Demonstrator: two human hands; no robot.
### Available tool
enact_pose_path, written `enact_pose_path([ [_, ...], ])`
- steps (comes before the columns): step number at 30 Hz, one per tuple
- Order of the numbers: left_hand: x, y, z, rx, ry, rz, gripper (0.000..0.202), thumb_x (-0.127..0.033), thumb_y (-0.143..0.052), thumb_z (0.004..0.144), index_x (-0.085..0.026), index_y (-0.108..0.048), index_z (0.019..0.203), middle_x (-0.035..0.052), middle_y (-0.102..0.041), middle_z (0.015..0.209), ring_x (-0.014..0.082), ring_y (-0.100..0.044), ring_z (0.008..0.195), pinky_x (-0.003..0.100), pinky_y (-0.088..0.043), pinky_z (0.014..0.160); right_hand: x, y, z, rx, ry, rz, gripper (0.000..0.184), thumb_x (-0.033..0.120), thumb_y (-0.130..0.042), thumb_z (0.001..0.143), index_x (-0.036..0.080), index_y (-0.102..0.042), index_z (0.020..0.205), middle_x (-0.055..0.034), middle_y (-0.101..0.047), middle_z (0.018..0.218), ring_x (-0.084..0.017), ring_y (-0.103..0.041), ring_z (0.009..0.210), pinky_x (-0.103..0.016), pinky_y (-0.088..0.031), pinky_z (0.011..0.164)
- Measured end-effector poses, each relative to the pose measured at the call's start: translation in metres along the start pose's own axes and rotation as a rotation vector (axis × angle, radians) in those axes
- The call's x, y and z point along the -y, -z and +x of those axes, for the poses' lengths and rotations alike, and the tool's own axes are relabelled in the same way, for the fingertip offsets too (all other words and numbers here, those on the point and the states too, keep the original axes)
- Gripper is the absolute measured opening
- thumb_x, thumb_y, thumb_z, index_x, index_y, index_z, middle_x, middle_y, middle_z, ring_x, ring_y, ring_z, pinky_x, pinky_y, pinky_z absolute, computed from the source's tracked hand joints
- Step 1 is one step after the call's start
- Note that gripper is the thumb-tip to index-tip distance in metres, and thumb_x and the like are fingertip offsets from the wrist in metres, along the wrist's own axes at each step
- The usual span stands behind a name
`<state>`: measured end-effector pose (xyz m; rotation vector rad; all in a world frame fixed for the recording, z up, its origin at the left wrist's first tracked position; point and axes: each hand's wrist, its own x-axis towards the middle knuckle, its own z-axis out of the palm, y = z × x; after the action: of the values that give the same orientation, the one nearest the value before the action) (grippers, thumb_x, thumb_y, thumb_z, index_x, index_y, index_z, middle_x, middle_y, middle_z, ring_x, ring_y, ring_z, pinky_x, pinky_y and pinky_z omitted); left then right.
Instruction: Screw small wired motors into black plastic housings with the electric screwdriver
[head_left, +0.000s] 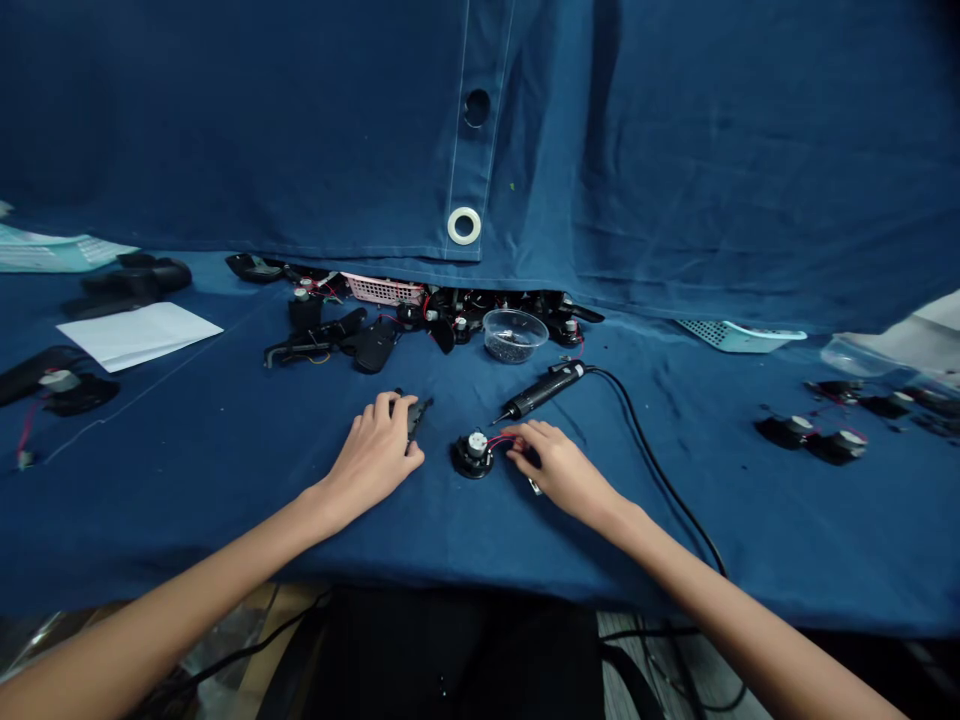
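On the blue cloth, the left hand curls closed around a small black plastic part, its long axis slanting up and rightward. Just right of it sits a round black motor unit, silver cap upward. The right hand pinches its red wire. Beyond lies an electric screwdriver, tip angled down-left.

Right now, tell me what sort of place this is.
Probably a small electronics assembly bench. An electric screwdriver lies on the blue cloth-covered table, beside a small motor unit with red wires and a clear bowl of small dark parts.
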<state>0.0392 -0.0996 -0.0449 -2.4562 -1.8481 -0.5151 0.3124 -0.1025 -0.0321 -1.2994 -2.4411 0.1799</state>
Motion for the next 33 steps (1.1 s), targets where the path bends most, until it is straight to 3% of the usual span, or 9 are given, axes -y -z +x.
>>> enact_pose_path([
  [3, 0.001, 0.001, -0.003, -0.041, -0.067, -0.026, 0.055, -0.018, -0.046, 0.077, -0.014, -0.042, 0.132, 0.0169, -0.044, 0.134, 0.0335, -0.046, 0.120, 0.049, -0.038, 0.097, -0.002, 0.008, 0.001, -0.082, 0.033, -0.062, 0.020, 0.025, -0.045, 0.096, 0.022, -0.059, 0.110, -0.0069, -0.062, 0.097, -0.022, -0.056, 0.089, -0.039, -0.046, 0.080],
  [6, -0.013, 0.004, -0.008, -0.123, -0.141, -0.037, 0.049, -0.025, -0.049, 0.082, -0.016, -0.044, 0.130, 0.0149, -0.046, 0.135, 0.0340, -0.035, 0.131, 0.052, -0.025, 0.105, -0.002, 0.012, 0.002, -0.098, 0.089, -0.162, 0.021, 0.024, -0.042, 0.097, 0.020, -0.060, 0.106, -0.0078, -0.062, 0.098, -0.023, -0.053, 0.091, -0.040, -0.043, 0.083],
  [11, -0.048, 0.003, -0.009, -0.052, -0.234, -0.096, 0.054, -0.056, -0.055, 0.083, -0.018, -0.051, 0.121, 0.0136, -0.058, 0.114, 0.0313, -0.050, 0.105, 0.047, -0.034, 0.088, -0.001, 0.005, -0.005, -0.075, 0.134, -0.286, 0.025, 0.019, -0.040, 0.096, 0.017, -0.060, 0.110, -0.0098, -0.061, 0.098, -0.024, -0.051, 0.093, -0.040, -0.041, 0.088],
  [16, -0.057, -0.010, 0.008, 0.041, -0.299, -0.163, 0.037, -0.039, -0.060, 0.084, -0.018, -0.053, 0.114, 0.0089, -0.058, 0.110, 0.0263, -0.052, 0.103, 0.043, -0.032, 0.089, -0.011, 0.002, -0.013, -0.093, 0.152, -0.360, 0.031, 0.009, -0.042, 0.093, 0.018, -0.059, 0.117, -0.0099, -0.059, 0.110, -0.024, -0.049, 0.101, -0.044, -0.035, 0.096],
  [19, -0.053, -0.012, 0.018, 0.104, -0.341, -0.274, 0.044, -0.031, -0.059, 0.084, -0.020, -0.046, 0.124, 0.0068, -0.056, 0.118, 0.0242, -0.051, 0.109, 0.042, -0.031, 0.093, -0.017, 0.002, -0.016, -0.077, 0.130, -0.323, 0.033, 0.007, -0.042, 0.091, 0.020, -0.058, 0.118, -0.0100, -0.057, 0.112, -0.024, -0.049, 0.102, -0.043, -0.037, 0.094],
  [22, -0.047, -0.004, 0.022, 0.126, -0.360, -0.348, 0.050, -0.031, -0.054, 0.088, -0.022, -0.037, 0.134, 0.0071, -0.053, 0.127, 0.0238, -0.047, 0.118, 0.042, -0.029, 0.098, -0.017, 0.002, -0.020, -0.086, 0.078, -0.215, 0.049, 0.000, -0.042, 0.084, 0.017, -0.048, 0.130, -0.0119, -0.053, 0.117, -0.025, -0.048, 0.105, -0.041, -0.041, 0.091],
  [26, -0.026, 0.010, 0.021, -0.016, -0.243, -0.275, 0.040, -0.031, -0.046, 0.091, -0.022, -0.042, 0.130, 0.0079, -0.051, 0.132, 0.0246, -0.043, 0.123, 0.044, -0.028, 0.102, -0.008, 0.013, -0.022, -0.233, 0.015, -0.063, 0.069, -0.002, -0.045, 0.072, 0.015, -0.035, 0.138, -0.0139, -0.046, 0.125, -0.027, -0.044, 0.114, -0.046, -0.039, 0.097],
  [29, -0.003, 0.012, 0.018, -0.066, -0.081, -0.106, 0.046, -0.040, -0.048, 0.090, -0.017, -0.045, 0.129, 0.0132, -0.050, 0.132, 0.0313, -0.043, 0.122, 0.050, -0.031, 0.099, 0.005, 0.026, -0.015, -0.271, 0.041, 0.015, 0.063, 0.004, -0.048, 0.076, 0.018, -0.037, 0.137, -0.0126, -0.045, 0.127, -0.027, -0.043, 0.117, -0.048, -0.038, 0.101],
  [33, 0.021, 0.003, 0.012, 0.047, -0.040, -0.014, 0.062, -0.053, -0.051, 0.087, -0.014, -0.043, 0.134, 0.0158, -0.054, 0.125, 0.0340, -0.050, 0.113, 0.048, -0.041, 0.090, 0.022, 0.030, 0.005, -0.138, 0.151, 0.055, 0.048, 0.018, -0.050, 0.087, 0.020, -0.042, 0.134, -0.0108, -0.050, 0.126, -0.025, -0.047, 0.115, -0.044, -0.040, 0.101],
])
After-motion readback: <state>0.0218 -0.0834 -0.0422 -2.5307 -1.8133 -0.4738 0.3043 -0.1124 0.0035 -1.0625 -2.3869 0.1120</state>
